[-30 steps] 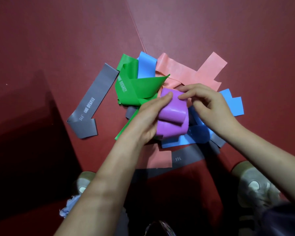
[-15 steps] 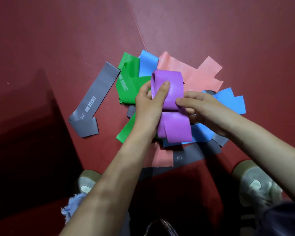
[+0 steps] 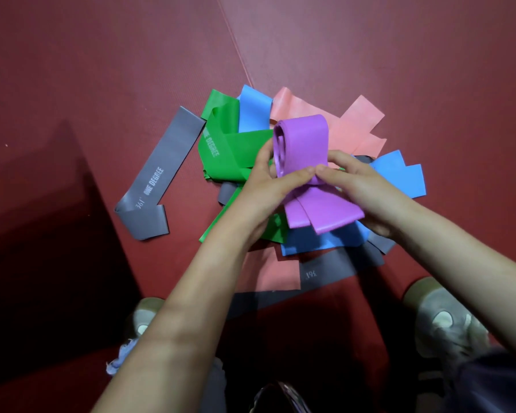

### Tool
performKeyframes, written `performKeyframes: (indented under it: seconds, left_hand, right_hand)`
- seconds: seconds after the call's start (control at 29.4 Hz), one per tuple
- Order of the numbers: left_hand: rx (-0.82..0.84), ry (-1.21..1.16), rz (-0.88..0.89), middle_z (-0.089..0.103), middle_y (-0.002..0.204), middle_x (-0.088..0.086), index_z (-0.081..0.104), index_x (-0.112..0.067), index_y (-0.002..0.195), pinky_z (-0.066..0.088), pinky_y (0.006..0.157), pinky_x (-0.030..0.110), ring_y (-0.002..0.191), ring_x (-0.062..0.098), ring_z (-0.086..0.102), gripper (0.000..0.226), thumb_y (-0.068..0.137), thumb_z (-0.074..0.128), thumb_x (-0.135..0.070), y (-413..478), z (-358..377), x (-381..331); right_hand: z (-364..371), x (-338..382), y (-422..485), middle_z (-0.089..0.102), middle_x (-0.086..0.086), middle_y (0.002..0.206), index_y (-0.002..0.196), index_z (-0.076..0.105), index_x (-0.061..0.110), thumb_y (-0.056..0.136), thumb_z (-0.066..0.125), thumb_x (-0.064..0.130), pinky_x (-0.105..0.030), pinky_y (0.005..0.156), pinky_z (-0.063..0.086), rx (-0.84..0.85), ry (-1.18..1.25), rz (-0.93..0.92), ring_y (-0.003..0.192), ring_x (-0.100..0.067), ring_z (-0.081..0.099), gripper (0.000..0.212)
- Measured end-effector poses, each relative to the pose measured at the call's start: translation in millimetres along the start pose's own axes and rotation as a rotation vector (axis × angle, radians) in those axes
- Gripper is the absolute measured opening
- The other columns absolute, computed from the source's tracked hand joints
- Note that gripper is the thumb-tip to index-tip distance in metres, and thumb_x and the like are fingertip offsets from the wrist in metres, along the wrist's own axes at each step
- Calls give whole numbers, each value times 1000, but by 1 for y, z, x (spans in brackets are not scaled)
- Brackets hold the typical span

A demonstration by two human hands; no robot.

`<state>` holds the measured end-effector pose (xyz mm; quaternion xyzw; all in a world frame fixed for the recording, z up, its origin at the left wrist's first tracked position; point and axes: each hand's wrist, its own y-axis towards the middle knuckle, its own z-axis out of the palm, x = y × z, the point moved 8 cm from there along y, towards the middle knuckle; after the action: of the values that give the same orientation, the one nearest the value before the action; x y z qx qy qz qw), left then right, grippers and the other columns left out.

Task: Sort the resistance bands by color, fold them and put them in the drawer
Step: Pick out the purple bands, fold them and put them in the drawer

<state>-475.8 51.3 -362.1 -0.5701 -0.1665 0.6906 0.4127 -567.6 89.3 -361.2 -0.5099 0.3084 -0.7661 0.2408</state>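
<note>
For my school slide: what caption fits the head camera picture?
Left hand and right hand hold a folded purple band over a pile of coloured bands.

1. Grey band (image 3: 158, 177), well to the left of the purple band (image 3: 303, 144): white print "361° ONE DEGREE" along its length.
2. Green band (image 3: 221, 153), just left of the purple band: pale print "ONE DEGREE", lengthwise.
3. Second grey band (image 3: 325, 271), below the purple band: white "361", seen inverted; any further lettering is hidden.

Exercise room or gym, dark red padded floor mats (image 3: 370, 55) joined at a seam (image 3: 234, 46), resistance bands (image 3: 307, 180) heaped on them
</note>
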Motion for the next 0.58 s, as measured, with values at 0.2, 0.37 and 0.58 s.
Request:
performKeyframes:
  seconds: [0.2,0.37,0.58]
  left_hand:
    - [174,-204,-289,63,88,5,66,-17,74,56,77,36,76,16,65,17,70,49,-15,-9,0,21]
    - [132,-365,-339,59,92,10,60,-9,94,53,82,37,86,24,62,37,83,47,-41,-10,-5,16]
    - [76,-235,-289,60,87,9,60,-8,96,55,64,27,73,17,57,25,91,42,-25,-7,-3,12]
  right_hand:
    - [-4,12,3,59,3,92,103,49,28,88,48,-2,-15,65,50,-35,-119,-185,74,-7,59,33]
    - [-6,18,1,60,7,98,104,54,26,78,56,-9,-25,76,50,-30,-156,-248,81,-11,56,44]
    - [-9,7,2,54,1,99,80,60,23,74,41,-24,-42,59,57,-91,-51,-145,79,-31,54,51]
